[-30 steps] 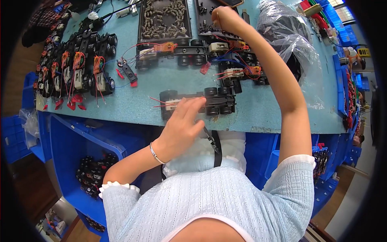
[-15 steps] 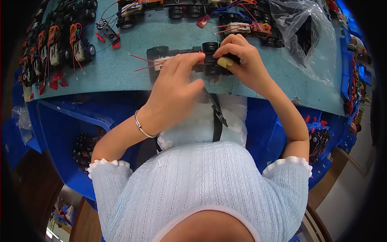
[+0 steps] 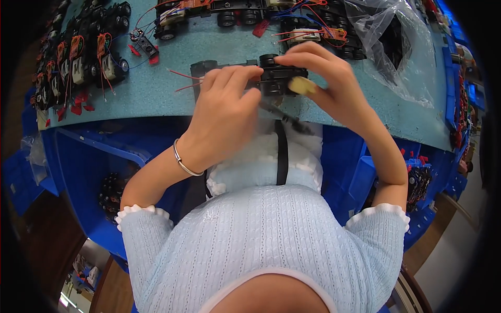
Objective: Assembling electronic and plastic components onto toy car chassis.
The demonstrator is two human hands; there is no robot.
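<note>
Nearest the camera, a pale blue knitted top (image 3: 271,240) fills the lower view, and both forearms rise from it toward the near edge of the teal foam-covered workbench (image 3: 156,99). Compared with a second ago, when the right hand was stretched far across the bench and the left hand alone rested on the piece, both hands are now gathered at one black plastic toy-car chassis with black wheels and loose red wires (image 3: 245,73). The left hand (image 3: 224,112), ringed by a thin silver bracelet (image 3: 182,161), is curled over the chassis middle and grips it from above. The right hand (image 3: 326,86) is closed at the wheeled end, with a small pale yellow part (image 3: 300,85) pinched against it. The fetched part appears to have been brought to the chassis for fitting. The long axis of the chassis is laid left to right along the bench edge, wheels to the right, wires trailing left. Farther back, rows of similar wired chassis (image 3: 78,57) and a crumpled clear plastic bag (image 3: 396,47) are seen.
</note>
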